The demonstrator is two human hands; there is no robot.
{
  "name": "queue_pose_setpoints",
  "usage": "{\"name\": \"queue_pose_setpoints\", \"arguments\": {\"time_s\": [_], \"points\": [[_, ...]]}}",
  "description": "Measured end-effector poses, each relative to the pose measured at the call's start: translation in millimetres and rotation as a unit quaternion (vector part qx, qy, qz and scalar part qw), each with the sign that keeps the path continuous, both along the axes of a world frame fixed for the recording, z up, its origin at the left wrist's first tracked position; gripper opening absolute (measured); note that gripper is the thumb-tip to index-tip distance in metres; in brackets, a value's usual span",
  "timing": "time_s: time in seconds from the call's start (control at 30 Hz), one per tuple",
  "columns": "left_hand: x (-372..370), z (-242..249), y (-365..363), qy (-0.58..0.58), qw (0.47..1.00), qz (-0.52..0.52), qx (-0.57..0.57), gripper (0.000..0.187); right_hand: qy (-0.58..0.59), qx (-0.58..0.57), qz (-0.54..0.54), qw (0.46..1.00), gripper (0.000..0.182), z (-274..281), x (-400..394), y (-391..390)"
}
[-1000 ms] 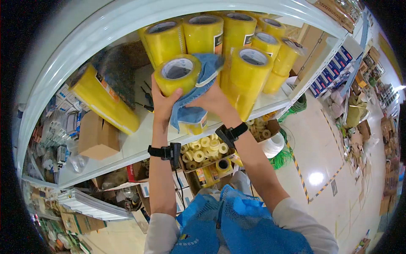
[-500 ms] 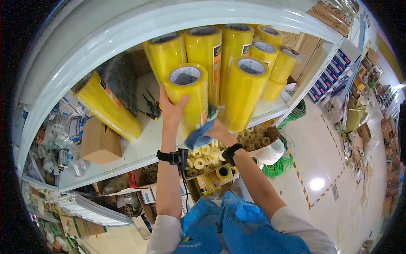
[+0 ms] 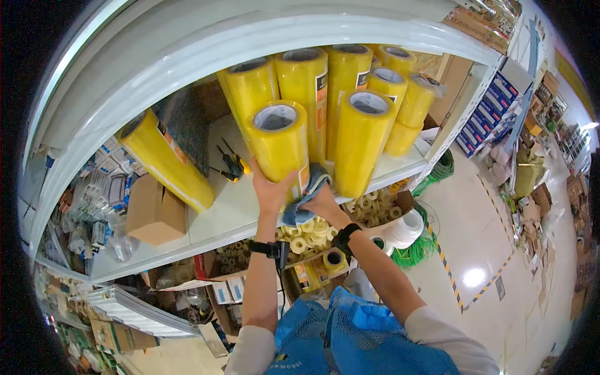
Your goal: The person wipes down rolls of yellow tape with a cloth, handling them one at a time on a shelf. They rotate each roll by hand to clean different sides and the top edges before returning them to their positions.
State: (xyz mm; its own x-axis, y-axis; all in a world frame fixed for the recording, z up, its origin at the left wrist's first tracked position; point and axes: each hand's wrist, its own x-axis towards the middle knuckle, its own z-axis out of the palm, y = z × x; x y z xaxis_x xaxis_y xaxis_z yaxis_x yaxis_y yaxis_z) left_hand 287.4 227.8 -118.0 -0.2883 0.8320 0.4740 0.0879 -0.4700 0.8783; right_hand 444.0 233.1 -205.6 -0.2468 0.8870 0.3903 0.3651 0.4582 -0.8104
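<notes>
My left hand [image 3: 272, 191] is wrapped around the lower left side of a large yellow roll of packing tape [image 3: 277, 147], which stands near the front of the shelf. In my right hand [image 3: 324, 202] is a bunched blue cloth [image 3: 317, 180], held against the roll's lower right side. The cloth hides part of the roll's base. Close by on the right stands another tall yellow roll [image 3: 364, 147]. Several more rolls [image 3: 301, 94] are upright behind.
A yellow roll [image 3: 167, 164] leans at the left beside a cardboard box [image 3: 155, 211]. Between it and my left hand lie hand tools with yellow and black handles [image 3: 230, 165]. Under the shelf edge [image 3: 212, 249], boxes hold small tape rolls [image 3: 301, 240]. Green cord [image 3: 415, 250] is on the floor.
My left hand has slid down the roll from near its top to its lower part. The cloth in my right hand has shifted slightly and is bunched closer against the roll's base.
</notes>
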Motion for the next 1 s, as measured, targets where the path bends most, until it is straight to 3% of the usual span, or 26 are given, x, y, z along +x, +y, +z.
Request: {"name": "queue_pose_setpoints", "arguments": {"time_s": [0.07, 0.13, 0.17, 0.2, 0.27, 0.4, 0.47, 0.53, 0.6, 0.63, 0.77, 0.83, 0.9, 1.0], "points": [[-2.4, 0.0, 1.7, 0.020, 1.000, 0.009, 0.000, 0.087, 0.017, 0.010, 0.007, 1.000, 0.064, 32.5, -1.7, -6.6], [-8.5, -3.0, 6.3, 0.021, 0.999, -0.017, 0.017, 0.085, 0.112, -0.110, 0.015, 0.987, 0.064, 44.2, -3.1, 3.1], [-11.3, -4.4, 7.8, 0.021, 0.999, -0.018, 0.017, 0.085, 0.155, -0.031, 0.014, 0.987, 0.076, 50.0, -4.5, 6.8], [-14.4, -5.6, 9.3, 0.021, 0.999, -0.034, 0.024, 0.084, 0.155, -0.031, 0.013, 0.987, 0.076, 67.1, -4.3, 8.0], [-22.8, -10.6, 14.0, 0.021, 0.998, -0.048, 0.031, 0.082, 0.093, 0.191, -0.028, 0.977, 0.084, 113.0, -5.9, 8.5], [-32.6, -10.9, 12.5, -0.045, 0.992, -0.118, -0.004, 0.077, 0.155, 0.120, 0.029, 0.980, 0.084, 165.6, -6.1, 23.6], [-36.1, -9.0, 9.4, -0.060, 0.989, -0.135, -0.031, 0.075, 0.148, 0.085, 0.082, 0.982, 0.072, 207.3, -11.4, 12.9], [-38.1, -13.2, 8.5, -0.089, 0.979, -0.181, -0.035, 0.073, 0.127, 0.091, 0.076, 0.985, 0.073, 201.6, -23.9, 21.0], [-40.9, -17.0, 11.6, -0.049, 0.984, -0.161, -0.057, 0.073, 0.177, 0.111, 0.082, 0.975, 0.073, 194.1, -31.3, 26.8], [-39.5, -17.1, 12.7, -0.039, 0.987, -0.148, -0.056, 0.073, 0.200, 0.031, 0.066, 0.977, 0.075, 182.3, -31.5, 29.6], [-30.4, -19.2, 8.8, -0.035, 0.993, -0.108, -0.038, 0.068, 0.250, -0.055, 0.079, 0.964, 0.076, 134.9, -28.3, 34.3], [-28.7, -26.6, 3.0, -0.055, 0.991, -0.117, -0.017, 0.067, 0.114, -0.125, -0.040, 0.985, 0.079, 109.8, -19.1, 27.5], [-27.6, -47.2, -3.2, -0.165, 0.970, -0.177, 0.004, 0.065, 0.079, -0.112, -0.035, 0.990, 0.080, 40.0, -10.2, 39.1], [-23.4, -55.0, -6.3, -0.150, 0.973, -0.175, 0.006, 0.064, -0.017, -0.120, 0.007, 0.993, 0.075, 8.3, 1.6, 8.4]]}}
